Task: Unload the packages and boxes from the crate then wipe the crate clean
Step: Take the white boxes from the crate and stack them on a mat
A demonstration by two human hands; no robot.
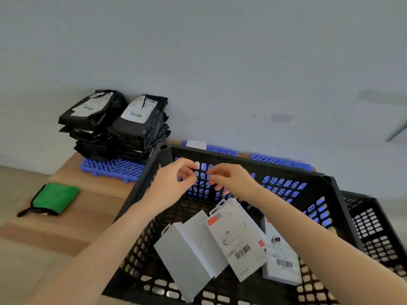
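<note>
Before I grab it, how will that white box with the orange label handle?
The white box looks stiff and flat, probably light; its smooth faces may slip. It overlaps the plain box, so lifting it could shift that one.

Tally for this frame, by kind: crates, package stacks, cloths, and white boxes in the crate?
Black crates: 2
Stacks of black packages: 2
Green cloth: 1
White boxes in the near crate: 3 that can be told apart; overlaps may hide more
Total: 8
</note>
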